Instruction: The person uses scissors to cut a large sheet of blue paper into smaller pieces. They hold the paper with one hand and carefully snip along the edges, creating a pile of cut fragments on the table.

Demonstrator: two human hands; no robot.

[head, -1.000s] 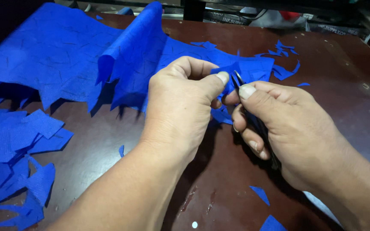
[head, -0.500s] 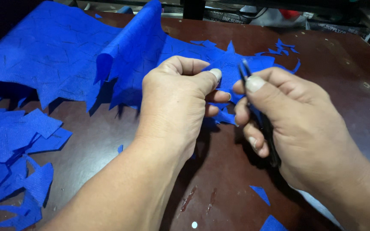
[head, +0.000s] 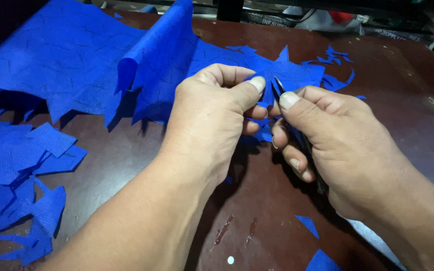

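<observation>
Near you, blue offcuts (head: pixel 21 165) litter the table (head: pixel 418 130). Your left hand (head: pixel 212 120) pinches the blue fabric piece (head: pixel 287 75); your right hand (head: pixel 327 135) grips small snips (head: pixel 279 83). Blades near your thumb: a slip may nick it.

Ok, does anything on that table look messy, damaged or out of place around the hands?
Yes: loose blue fabric offcuts lie piled at the table's left edge, with smaller scraps near the right hand. The big blue fabric sheet has a jagged edge and one fold standing up. Pale smears mark the tabletop.
</observation>
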